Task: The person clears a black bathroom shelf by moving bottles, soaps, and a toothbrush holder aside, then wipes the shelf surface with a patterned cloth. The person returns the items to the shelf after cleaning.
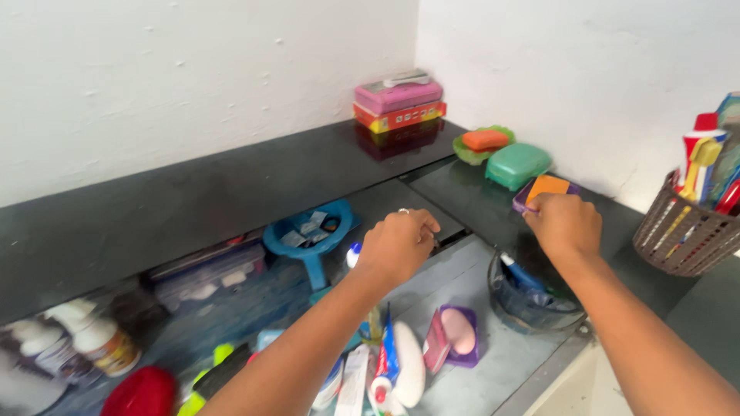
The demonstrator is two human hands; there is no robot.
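The right hand [565,223] reaches to the back of the dark table [193,200], fingers curled onto the near edge of a purple soap dish [528,198] holding an orange soap bar [547,186]. The dish sits just before a closed green soap box [518,164]. The left hand [398,245] hovers in a loose fist; whether it holds anything I cannot tell. A brown basket [678,235] stands at the right, a blue funnel [310,235] left.
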